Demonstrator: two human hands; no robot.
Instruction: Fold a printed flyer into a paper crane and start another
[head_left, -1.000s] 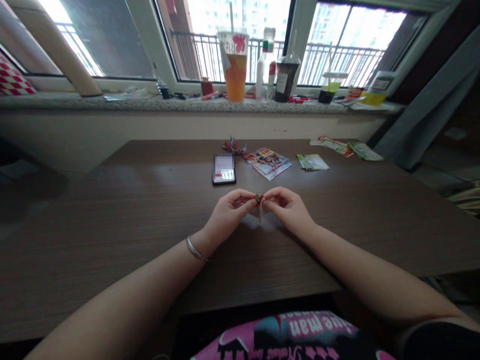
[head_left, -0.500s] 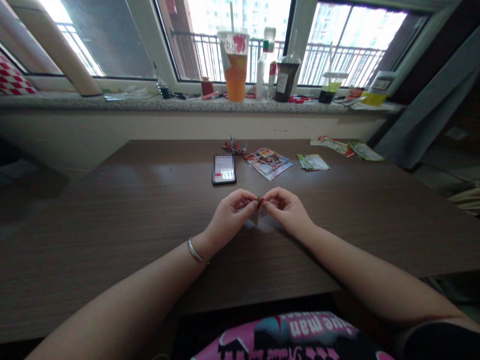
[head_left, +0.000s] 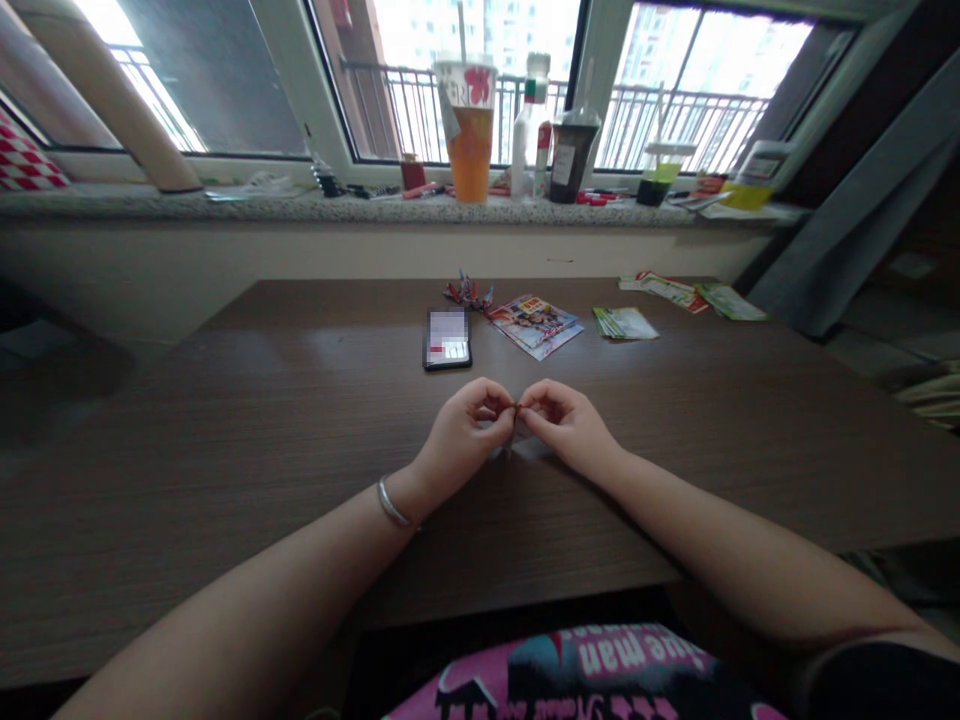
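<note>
My left hand (head_left: pixel 465 430) and my right hand (head_left: pixel 564 425) meet over the middle of the dark wooden table (head_left: pixel 225 420). Both pinch a small folded piece of coloured paper (head_left: pixel 514 410) between thumbs and fingertips, so only a red and white sliver shows. A silver bangle (head_left: pixel 391 503) circles my left wrist. Beyond the hands lies a phone (head_left: pixel 447 338) face up, with colourful leaflets (head_left: pixel 535 324) to its right and small folded paper figures (head_left: pixel 468 292) just behind it.
More leaflets (head_left: pixel 625 323) and flyers (head_left: pixel 694 294) lie at the table's far right. The stone window sill (head_left: pixel 337 208) behind carries an orange drink cup (head_left: pixel 470 130), a white bottle (head_left: pixel 528 125), a dark drink cup (head_left: pixel 571 150) and small clutter.
My hands have closed tighter on the paper, hiding most of it, and shifted slightly toward me.
</note>
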